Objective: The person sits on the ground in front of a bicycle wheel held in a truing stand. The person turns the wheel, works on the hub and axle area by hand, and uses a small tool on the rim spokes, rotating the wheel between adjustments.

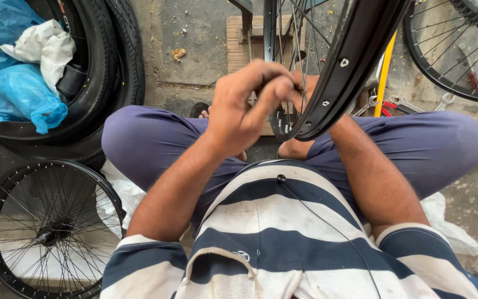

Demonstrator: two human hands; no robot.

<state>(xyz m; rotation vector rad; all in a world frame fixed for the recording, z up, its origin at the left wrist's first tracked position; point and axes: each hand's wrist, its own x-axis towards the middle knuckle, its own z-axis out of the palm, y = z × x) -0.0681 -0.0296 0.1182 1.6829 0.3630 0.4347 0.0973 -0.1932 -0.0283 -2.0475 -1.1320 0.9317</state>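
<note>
Concrete floor (pixel 195 50): tyres (pixel 112 66), spare wheel (pixel 45 232) nr hand (pixel 244 105).

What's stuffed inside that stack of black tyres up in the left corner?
Inside the stacked tyres lie crumpled blue plastic bags and a white cloth, with a black rubber piece beside them. Whatever lies beneath the bags is covered.

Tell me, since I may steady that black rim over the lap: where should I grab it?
Grip the rim on its bare curved edge between spoke holes, from the right, probably; the left hand and spokes crowd the left side.
</note>
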